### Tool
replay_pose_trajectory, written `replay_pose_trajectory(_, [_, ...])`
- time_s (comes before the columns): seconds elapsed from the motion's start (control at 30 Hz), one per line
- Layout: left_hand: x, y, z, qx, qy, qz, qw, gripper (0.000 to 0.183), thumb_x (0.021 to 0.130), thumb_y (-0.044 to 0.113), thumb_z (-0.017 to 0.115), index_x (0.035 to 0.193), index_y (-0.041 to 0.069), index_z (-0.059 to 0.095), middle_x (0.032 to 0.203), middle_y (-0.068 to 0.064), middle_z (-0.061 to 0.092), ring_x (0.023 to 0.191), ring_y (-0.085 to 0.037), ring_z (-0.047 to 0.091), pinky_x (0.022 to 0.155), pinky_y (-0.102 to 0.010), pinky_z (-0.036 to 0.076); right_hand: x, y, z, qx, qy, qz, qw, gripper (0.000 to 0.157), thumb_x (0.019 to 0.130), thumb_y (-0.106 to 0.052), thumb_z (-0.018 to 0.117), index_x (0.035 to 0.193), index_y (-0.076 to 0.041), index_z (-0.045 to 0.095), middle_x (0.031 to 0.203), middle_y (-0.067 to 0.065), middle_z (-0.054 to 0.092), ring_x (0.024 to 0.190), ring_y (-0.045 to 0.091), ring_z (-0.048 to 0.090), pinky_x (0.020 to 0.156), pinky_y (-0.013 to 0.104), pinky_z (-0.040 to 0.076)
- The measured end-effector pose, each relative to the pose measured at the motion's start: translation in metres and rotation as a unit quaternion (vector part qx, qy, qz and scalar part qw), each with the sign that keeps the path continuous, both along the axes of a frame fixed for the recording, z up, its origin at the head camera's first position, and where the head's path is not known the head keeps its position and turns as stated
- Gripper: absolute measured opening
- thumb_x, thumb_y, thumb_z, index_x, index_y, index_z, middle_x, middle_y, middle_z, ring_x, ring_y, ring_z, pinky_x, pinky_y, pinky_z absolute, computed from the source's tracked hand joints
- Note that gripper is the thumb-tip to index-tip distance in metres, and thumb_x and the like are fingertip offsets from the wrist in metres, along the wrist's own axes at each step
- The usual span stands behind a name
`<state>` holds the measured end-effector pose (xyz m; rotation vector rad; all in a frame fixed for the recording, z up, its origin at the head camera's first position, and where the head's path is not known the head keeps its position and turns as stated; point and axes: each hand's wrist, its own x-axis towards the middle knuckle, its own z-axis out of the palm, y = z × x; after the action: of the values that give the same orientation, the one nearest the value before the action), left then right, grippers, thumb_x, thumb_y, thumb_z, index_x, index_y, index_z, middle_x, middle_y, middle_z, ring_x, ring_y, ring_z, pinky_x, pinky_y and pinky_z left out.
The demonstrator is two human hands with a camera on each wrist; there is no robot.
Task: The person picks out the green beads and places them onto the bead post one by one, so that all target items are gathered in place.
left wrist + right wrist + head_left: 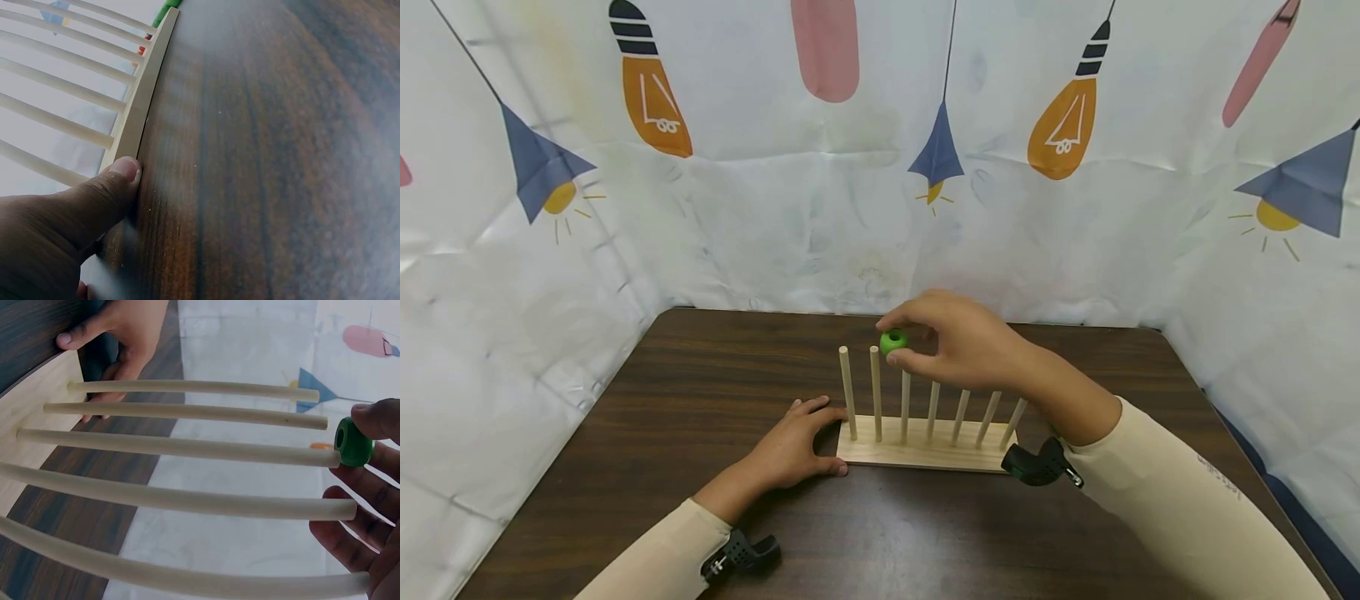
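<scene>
Right hand point(957, 340): green bead point(894, 342) pinched between thumb and index finger, other fingers loosely spread. Left hand point(793, 446): wooden base point(917, 452) gripped at its left end, thumb on near edge. Bead is held right by the tip of the third peg point(905, 408) from left, hole turned toward it; contact can't be told. Base's long axis runs left-right. Right forearm is reached in from the right, hand over the pegs, well above the desk point(737, 367).
</scene>
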<state>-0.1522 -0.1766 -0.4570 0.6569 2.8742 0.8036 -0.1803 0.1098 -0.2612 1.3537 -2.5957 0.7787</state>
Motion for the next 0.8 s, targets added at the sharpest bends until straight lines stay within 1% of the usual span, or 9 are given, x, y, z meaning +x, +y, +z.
replay_pose_trajectory(0.13, [0.000, 0.000, 0.000, 0.000, -0.001, 0.001, 1.0000, 0.073, 0.076, 0.041, 0.092, 0.140, 0.019, 0.063, 0.151, -0.022, 0.047, 0.145, -0.047, 0.034, 0.114, -0.070, 0.027, -0.002, -0.004, 0.000, -0.006, -0.010, 0.005, 1.000, 0.032, 0.094, -0.022, 0.077, 0.125, -0.014, 0.072, 0.108, -0.007, 0.066, 0.095, 0.009, 0.060, 0.078, 0.028, 0.055])
replay_pose_trajectory(0.3, [0.000, -0.001, 0.001, 0.002, -0.001, 0.000, 1.0000, 0.072, 0.077, 0.040, 0.092, 0.139, 0.019, 0.063, 0.150, -0.022, 0.048, 0.145, -0.045, 0.035, 0.115, -0.069, 0.026, -0.004, -0.011, 0.000, -0.001, -0.023, 0.005, 1.000, 0.033, 0.095, -0.024, 0.077, 0.127, -0.015, 0.072, 0.109, -0.007, 0.065, 0.092, 0.009, 0.057, 0.076, 0.030, 0.053])
replay_pose_trajectory(0.6, [0.000, 0.000, 0.002, 0.007, -0.003, -0.002, 1.0000, 0.071, 0.077, 0.039, 0.092, 0.139, 0.018, 0.063, 0.150, -0.022, 0.049, 0.145, -0.046, 0.035, 0.115, -0.070, 0.024, -0.004, -0.024, 0.001, 0.014, -0.012, 0.009, 1.000, 0.034, 0.095, -0.027, 0.076, 0.128, -0.017, 0.072, 0.107, -0.009, 0.066, 0.088, 0.009, 0.054, 0.076, 0.031, 0.050])
replay_pose_trajectory(0.8, [0.000, -0.001, 0.001, 0.005, -0.003, -0.002, 1.0000, 0.071, 0.076, 0.040, 0.092, 0.137, 0.018, 0.064, 0.148, -0.021, 0.051, 0.144, -0.046, 0.035, 0.115, -0.070, 0.024, -0.004, -0.033, 0.003, 0.009, -0.024, 0.019, 0.999, 0.036, 0.096, -0.028, 0.076, 0.130, -0.017, 0.070, 0.113, -0.009, 0.066, 0.091, 0.009, 0.057, 0.078, 0.030, 0.051])
